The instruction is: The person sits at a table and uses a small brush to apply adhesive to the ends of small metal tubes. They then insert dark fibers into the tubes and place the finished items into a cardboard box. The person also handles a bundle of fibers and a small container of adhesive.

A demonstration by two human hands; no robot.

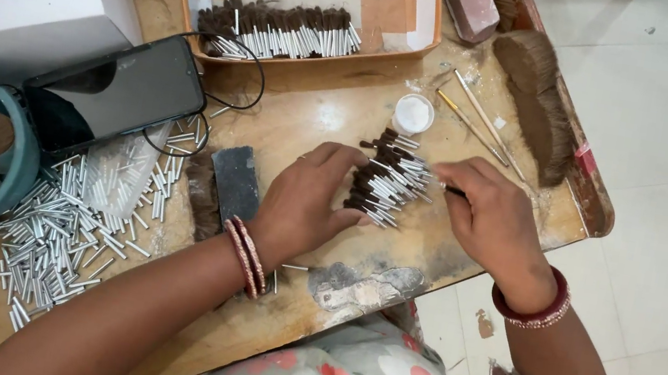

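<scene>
My left hand lies flat, fingers loosely curled against the left side of the little pile of brush heads in the middle of the wooden board. My right hand pinches one thin dark piece at the pile's right edge. They look light, stiff at the metal tubes, soft at the bristles; I would grip the tubes.

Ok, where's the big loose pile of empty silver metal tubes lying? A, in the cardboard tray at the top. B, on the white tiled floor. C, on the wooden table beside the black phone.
C: the empty silver metal tubes are scattered over the wooden table, just below the black phone.
</scene>
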